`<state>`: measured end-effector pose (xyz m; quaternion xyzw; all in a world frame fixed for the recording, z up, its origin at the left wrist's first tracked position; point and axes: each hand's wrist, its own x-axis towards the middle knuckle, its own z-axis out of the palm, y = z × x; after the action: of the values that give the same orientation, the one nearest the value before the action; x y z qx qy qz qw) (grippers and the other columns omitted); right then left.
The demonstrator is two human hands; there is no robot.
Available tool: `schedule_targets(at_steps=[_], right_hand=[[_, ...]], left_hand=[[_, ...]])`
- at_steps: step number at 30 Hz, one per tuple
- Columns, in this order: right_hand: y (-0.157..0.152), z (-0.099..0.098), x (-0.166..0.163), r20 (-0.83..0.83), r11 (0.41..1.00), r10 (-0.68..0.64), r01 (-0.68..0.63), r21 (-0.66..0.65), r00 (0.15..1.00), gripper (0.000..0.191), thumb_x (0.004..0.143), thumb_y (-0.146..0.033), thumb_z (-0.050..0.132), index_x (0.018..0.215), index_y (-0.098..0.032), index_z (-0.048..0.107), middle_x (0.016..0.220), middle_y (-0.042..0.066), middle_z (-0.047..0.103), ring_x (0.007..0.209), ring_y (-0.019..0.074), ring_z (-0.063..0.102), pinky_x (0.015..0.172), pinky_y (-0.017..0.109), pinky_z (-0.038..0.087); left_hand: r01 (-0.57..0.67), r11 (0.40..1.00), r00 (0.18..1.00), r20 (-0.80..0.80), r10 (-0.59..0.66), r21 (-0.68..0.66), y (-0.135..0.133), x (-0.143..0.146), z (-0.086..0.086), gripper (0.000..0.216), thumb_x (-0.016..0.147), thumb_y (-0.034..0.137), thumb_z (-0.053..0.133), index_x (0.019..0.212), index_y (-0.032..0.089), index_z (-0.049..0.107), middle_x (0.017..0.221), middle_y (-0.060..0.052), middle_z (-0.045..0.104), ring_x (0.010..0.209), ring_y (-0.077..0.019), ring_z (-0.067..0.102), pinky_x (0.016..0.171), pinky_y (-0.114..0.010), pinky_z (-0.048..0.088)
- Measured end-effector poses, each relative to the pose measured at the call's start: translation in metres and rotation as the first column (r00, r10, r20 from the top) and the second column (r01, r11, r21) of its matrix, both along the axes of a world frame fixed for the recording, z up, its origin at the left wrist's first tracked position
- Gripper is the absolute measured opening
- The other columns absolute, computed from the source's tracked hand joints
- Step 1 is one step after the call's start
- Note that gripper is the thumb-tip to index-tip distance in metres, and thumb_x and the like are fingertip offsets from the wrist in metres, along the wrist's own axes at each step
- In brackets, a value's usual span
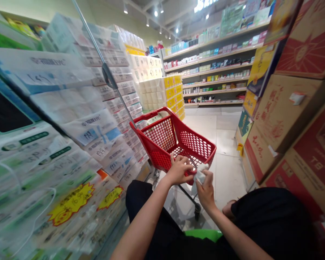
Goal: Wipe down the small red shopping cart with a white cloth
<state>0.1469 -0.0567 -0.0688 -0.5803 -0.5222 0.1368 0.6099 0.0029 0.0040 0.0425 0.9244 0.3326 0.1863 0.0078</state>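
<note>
A red plastic shopping cart (195,141) with lattice sides stands in front of me, its basket tilted in view. My left hand (179,169) is curled over the near rim of the basket, fingertips on the red plastic. Close beside it, my right hand (206,186) grips a crumpled white tissue (200,174) against the corner of that rim. Part of the tissue is hidden behind the fingers. A metal pole (94,43) with a dark clamp rises from the cart's handle side toward the upper left.
Stacked tissue packs (97,141) line the left side, with yellow price tags (73,204) on them. Cardboard boxes (284,108) are piled on the right. Shelves of small goods (213,66) fill the back wall. Pale floor tiles (224,133) run between. A green seat edge (203,234) shows below me.
</note>
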Motion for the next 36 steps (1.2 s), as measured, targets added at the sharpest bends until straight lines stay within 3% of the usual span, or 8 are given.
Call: schedule_targets(at_steps=[3,7,11,15,20,24,32,36], right_hand=[[0.013,-0.002,0.003,-0.102,0.995,-0.077,0.083,0.051,0.992,0.039,0.083,-0.033,0.049,0.12,-0.026,0.036,0.116,0.007,0.046,0.106,0.0241,0.049,0.092,0.043,0.041],[0.059,0.013,0.047,-0.212,0.958,-0.272,0.285,0.031,0.939,0.044,0.079,-0.031,0.049,0.121,-0.025,0.038,0.117,0.008,0.041,0.112,0.0259,0.044,0.097,0.045,0.037],[0.09,0.028,0.086,-0.228,0.945,-0.322,0.326,-0.02,0.919,0.045,0.077,-0.032,0.049,0.121,-0.023,0.042,0.114,0.009,0.041,0.112,0.0279,0.044,0.098,0.048,0.034],[0.071,0.024,0.074,-0.195,0.952,-0.304,0.305,-0.027,0.932,0.043,0.078,-0.031,0.05,0.119,-0.025,0.043,0.114,0.009,0.042,0.11,0.0277,0.045,0.097,0.047,0.035],[0.014,-0.008,0.019,-0.141,0.989,-0.139,0.144,0.024,0.98,0.04,0.08,-0.029,0.049,0.119,-0.026,0.041,0.118,0.009,0.045,0.111,0.0262,0.046,0.095,0.044,0.038],[0.012,-0.019,0.012,-0.232,0.987,-0.143,0.154,0.032,0.962,0.036,0.081,-0.029,0.049,0.116,-0.026,0.04,0.113,0.006,0.049,0.101,0.0222,0.051,0.089,0.04,0.042],[0.085,-0.007,0.097,-0.29,0.926,-0.371,0.375,-0.041,0.882,0.03,0.075,-0.025,0.047,0.105,-0.023,0.041,0.097,0.002,0.045,0.087,0.0185,0.049,0.081,0.036,0.043],[0.097,-0.007,0.118,-0.286,0.907,-0.419,0.413,-0.081,0.862,0.033,0.071,-0.023,0.047,0.104,-0.023,0.041,0.098,0.003,0.043,0.09,0.0202,0.047,0.084,0.04,0.041]], left_hand=[[0.002,1.0,1.0,0.006,-0.002,0.009,-0.002,0.001,0.001,0.023,0.08,0.05,0.066,0.086,0.028,0.069,0.103,-0.001,0.058,0.108,-0.0244,0.042,0.111,-0.06,0.0],[-0.005,1.0,1.0,0.009,0.005,0.017,-0.004,0.004,0.0,0.023,0.079,0.049,0.067,0.083,0.026,0.068,0.101,-0.001,0.059,0.108,-0.024,0.042,0.111,-0.058,0.003],[-0.01,1.0,1.0,0.024,0.009,0.015,-0.005,0.011,-0.002,0.026,0.079,0.052,0.068,0.085,0.027,0.067,0.103,-0.001,0.059,0.107,-0.0238,0.042,0.111,-0.058,0.002],[-0.02,1.0,0.999,0.04,0.02,0.016,-0.004,0.017,-0.003,0.026,0.079,0.054,0.067,0.09,0.03,0.068,0.105,0.0,0.058,0.107,-0.0241,0.042,0.11,-0.06,-0.001],[-0.024,1.0,0.999,0.024,0.024,0.016,-0.004,0.015,-0.002,0.025,0.081,0.052,0.066,0.088,0.029,0.068,0.104,-0.001,0.058,0.108,-0.0244,0.042,0.11,-0.058,0.003],[-0.012,1.0,1.0,0.011,0.012,0.011,-0.008,0.011,-0.001,0.023,0.08,0.05,0.067,0.085,0.028,0.068,0.102,-0.001,0.059,0.109,-0.025,0.042,0.11,-0.058,0.005],[-0.004,1.0,0.999,0.034,0.004,0.001,-0.009,0.021,-0.005,0.022,0.079,0.049,0.069,0.084,0.027,0.066,0.102,0.0,0.059,0.108,-0.0241,0.042,0.11,-0.058,0.005],[-0.01,1.0,0.999,0.048,0.01,-0.007,-0.012,0.028,-0.007,0.021,0.079,0.048,0.069,0.087,0.029,0.066,0.104,0.0,0.059,0.109,-0.0252,0.042,0.11,-0.061,-0.001]])
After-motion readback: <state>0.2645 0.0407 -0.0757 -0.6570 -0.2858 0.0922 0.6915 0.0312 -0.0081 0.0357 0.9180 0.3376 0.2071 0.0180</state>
